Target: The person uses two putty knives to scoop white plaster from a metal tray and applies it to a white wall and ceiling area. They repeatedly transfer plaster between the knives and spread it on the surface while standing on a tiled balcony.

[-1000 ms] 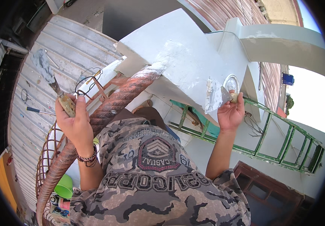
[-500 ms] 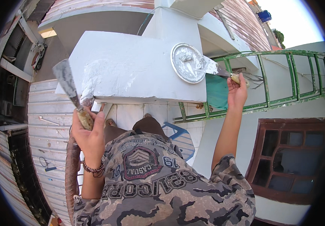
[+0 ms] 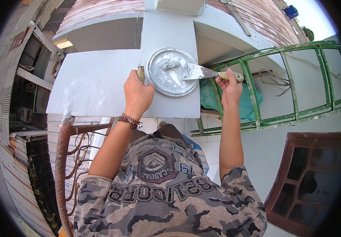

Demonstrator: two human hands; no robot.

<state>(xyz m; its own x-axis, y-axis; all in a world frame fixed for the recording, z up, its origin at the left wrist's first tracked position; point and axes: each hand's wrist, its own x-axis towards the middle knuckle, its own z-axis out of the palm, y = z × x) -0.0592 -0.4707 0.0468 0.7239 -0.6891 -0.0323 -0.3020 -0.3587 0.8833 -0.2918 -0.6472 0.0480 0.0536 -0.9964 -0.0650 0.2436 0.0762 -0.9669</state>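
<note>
A round metal lid (image 3: 155, 87) with a raised rim lies on the white ledge (image 3: 99, 79). White putty (image 3: 170, 65) is heaped and smeared on it. My right hand (image 3: 230, 89) grips the handle of a putty knife (image 3: 204, 72), its coated blade reaching over the lid's right side into the putty. Just left of the lid, my left hand (image 3: 138, 91) is closed round the handle of a second putty knife (image 3: 140, 73). That knife's blade is edge-on and can hardly be made out.
A green metal ladder (image 3: 257, 94) lies along the right, with teal cloth (image 3: 247, 104) behind it. A rusty railing (image 3: 63, 166) runs up the left to the ledge corner, where putty is smeared. A brown-framed window (image 3: 308, 177) is at lower right.
My left hand and its putty knife have come right, beside the lid, the blade turning edge-on. My right hand has shifted left, bringing its blade further over the lid. The whole view has shifted.
</note>
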